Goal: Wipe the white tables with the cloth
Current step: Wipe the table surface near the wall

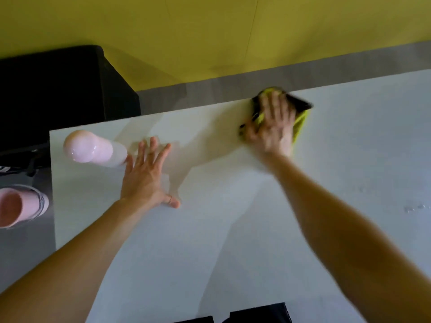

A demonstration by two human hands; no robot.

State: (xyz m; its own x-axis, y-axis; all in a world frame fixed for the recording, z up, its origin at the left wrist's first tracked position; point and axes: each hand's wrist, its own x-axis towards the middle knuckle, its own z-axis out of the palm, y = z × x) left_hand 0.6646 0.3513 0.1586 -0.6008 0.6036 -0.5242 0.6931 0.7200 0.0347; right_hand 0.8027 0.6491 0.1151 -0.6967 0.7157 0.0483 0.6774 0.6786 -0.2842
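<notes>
A white table (233, 217) fills most of the head view. My right hand (271, 125) lies flat on a yellow-green and black cloth (300, 123) near the table's far edge, fingers spread and blurred by motion. The cloth shows around the hand, mostly to its right and beyond the fingertips. My left hand (149, 169) rests palm down on the table, fingers straight and spread, holding nothing. Its fingertips lie just right of a pink bottle.
A pink bottle (93, 148) with a clear lower part stands near the table's far left corner. A black box-like object (58, 94) sits on the grey floor beyond the table. A pink shoe (18, 206) shows at the left. A yellow wall rises behind.
</notes>
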